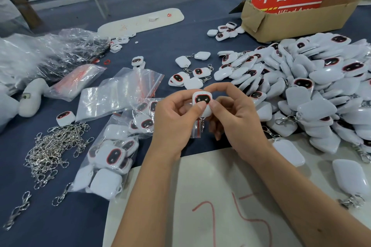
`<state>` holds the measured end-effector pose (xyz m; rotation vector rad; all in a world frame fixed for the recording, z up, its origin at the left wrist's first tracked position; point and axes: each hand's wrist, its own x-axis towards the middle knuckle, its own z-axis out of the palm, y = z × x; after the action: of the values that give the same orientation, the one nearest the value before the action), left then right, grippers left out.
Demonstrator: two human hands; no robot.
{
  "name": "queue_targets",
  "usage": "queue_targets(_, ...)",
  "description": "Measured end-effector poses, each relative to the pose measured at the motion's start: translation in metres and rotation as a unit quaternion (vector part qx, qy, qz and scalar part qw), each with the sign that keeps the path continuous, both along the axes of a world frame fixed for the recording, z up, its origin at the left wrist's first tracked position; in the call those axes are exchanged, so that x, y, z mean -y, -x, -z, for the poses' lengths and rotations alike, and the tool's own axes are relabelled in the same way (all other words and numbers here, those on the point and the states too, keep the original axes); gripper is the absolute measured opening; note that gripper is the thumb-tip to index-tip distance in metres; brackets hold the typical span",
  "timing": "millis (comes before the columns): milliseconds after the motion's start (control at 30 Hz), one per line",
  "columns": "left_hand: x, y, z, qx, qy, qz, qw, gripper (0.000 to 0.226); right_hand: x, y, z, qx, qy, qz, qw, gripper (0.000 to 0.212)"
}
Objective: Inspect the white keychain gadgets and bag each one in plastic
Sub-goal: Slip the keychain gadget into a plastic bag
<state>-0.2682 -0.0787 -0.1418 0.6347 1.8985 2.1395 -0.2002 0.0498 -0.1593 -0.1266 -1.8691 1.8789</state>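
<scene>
Now, gadget (202, 100) pinched between hands (202, 118)

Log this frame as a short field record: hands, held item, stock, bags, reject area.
left hand: pinches gadget and small bag
right hand: pinches gadget
held gadget: white, dark face toward camera
small bag: under the gadget
unbagged pile: at right
bagged gadgets: at left
loose clasps: far left
cardboard box: red sign, top right
</scene>
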Motion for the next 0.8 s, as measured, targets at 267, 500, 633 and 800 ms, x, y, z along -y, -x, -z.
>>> queue_targets(267,-0.0005,0.001,0.0,-0.059,-0.005,-0.022,0.998,0.036,0.0027,0.0018,0.0009,-0.021,-0.015,0.004,1.0,0.018)
queue_targets(500,-0.002,0.0021,0.0009,-0.083,-0.021,-0.025,0.996,0.035,0.0027,0.002,0.0024,-0.056,-0.005,0.008,0.998,0.027)
queue_targets(633,-0.0024,0.0005,-0.0006,-0.089,-0.024,-0.022,0.995,0.034,0.0012,0.002,0.0026,-0.078,0.004,0.004,0.997,0.029)
queue_targets(800,-0.0036,0.0,-0.0007,-0.079,-0.034,-0.021,0.996,0.035,0.0006,0.0013,0.0027,-0.086,0.0,0.008,0.996,0.028)
